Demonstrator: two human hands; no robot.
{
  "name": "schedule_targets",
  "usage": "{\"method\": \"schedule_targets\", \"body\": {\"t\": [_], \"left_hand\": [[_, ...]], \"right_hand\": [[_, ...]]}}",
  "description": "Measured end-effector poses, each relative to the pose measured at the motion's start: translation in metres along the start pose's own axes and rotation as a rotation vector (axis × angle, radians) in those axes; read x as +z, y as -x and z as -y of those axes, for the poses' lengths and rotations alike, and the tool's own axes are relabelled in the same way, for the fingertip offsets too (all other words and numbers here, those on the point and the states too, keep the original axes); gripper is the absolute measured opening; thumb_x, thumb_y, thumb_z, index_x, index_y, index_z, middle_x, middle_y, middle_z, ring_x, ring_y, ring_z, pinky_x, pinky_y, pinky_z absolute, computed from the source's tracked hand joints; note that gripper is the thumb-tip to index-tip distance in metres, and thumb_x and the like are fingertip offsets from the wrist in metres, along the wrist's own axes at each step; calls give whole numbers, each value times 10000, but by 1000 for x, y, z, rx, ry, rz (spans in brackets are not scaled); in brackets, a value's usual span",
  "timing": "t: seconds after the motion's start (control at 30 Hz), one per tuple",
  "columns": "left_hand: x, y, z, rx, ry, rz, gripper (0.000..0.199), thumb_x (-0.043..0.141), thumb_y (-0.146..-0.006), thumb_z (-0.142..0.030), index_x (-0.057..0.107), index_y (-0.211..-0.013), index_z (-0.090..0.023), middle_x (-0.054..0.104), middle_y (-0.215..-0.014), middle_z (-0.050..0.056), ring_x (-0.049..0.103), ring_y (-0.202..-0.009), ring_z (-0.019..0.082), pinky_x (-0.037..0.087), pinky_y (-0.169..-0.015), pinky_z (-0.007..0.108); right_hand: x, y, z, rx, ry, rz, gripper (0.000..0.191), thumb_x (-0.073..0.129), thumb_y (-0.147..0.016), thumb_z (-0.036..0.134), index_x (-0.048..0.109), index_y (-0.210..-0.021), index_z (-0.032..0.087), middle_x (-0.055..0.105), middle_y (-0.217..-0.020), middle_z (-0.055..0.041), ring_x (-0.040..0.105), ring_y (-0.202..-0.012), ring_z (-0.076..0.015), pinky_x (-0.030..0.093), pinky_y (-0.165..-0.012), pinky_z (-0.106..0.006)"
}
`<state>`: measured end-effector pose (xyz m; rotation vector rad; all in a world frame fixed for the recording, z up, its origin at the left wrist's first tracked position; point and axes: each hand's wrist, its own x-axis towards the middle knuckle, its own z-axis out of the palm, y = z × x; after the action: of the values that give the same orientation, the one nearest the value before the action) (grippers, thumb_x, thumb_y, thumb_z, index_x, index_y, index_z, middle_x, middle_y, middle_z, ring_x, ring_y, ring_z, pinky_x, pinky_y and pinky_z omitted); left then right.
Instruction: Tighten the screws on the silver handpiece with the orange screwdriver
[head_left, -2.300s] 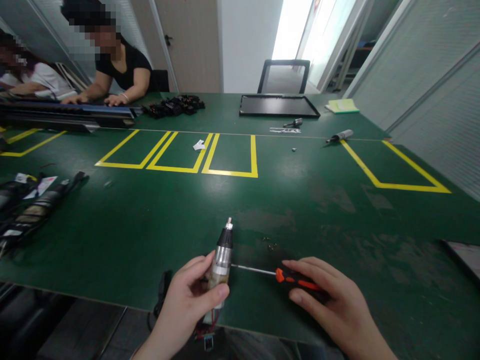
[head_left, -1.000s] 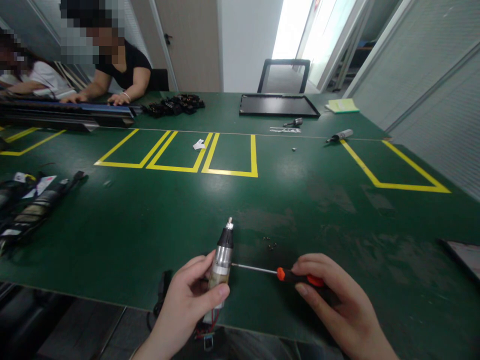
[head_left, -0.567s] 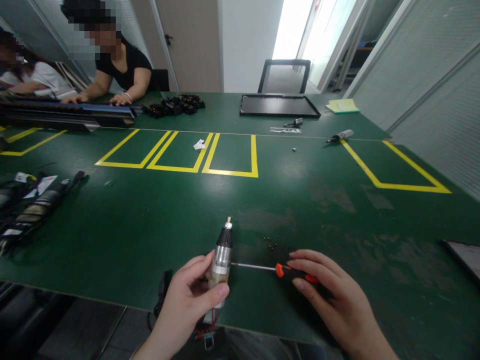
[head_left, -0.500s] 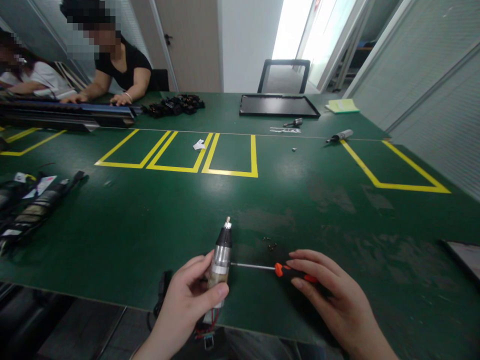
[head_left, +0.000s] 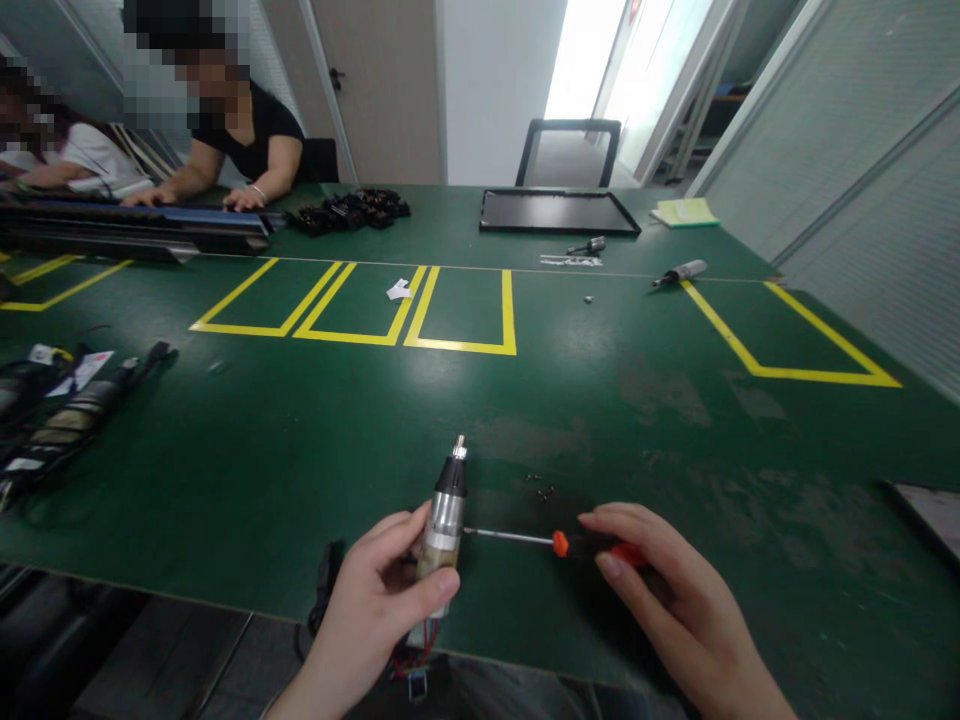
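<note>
Cylindrical device (head_left: 448, 515) is apparently undergoing screw work midway: the right hand (head_left: 671, 590) is gripping a screwdriver (head_left: 517, 538), its tip meeting or nearly meeting the device's side. The left hand (head_left: 379, 590) is clasping the device itself, left of the right hand, and loose screws (head_left: 546, 494) are lying beyond them on the bench (head_left: 337, 420); whether these are removed or awaiting fitting, I cannot tell.

1 left hand (head_left: 375, 590), 1 right hand (head_left: 675, 590), 1 metal-bodied tool (head_left: 443, 538) and 1 screwdriver (head_left: 559, 543) counted in front. Small screws (head_left: 546, 493) cannot be surely counted. Beyond, 2 co-workers (head_left: 247, 145), 1 framed panel (head_left: 559, 212), 1 notepad (head_left: 684, 212) and 1 door (head_left: 382, 100) noted. Yellow outlines (head_left: 345, 339): 3 seen side by side, 1 at right.
</note>
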<state>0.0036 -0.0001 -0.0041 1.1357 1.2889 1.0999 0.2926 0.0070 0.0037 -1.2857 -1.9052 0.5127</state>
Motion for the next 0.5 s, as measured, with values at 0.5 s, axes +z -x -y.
{"method": "schedule_targets", "body": {"t": [0.5], "left_hand": [[-1,0,4,-10,20,-19,416,893,-674,-375,833,-1072,-267,594,-812,12,583,-724,168,489,-599,228]], "right_hand": [[0,-4,4,59,-81,63,151,725,-869,242,787,-1003,273,794,-1091,-75,779,-965,-237,651,-831,-323]]}}
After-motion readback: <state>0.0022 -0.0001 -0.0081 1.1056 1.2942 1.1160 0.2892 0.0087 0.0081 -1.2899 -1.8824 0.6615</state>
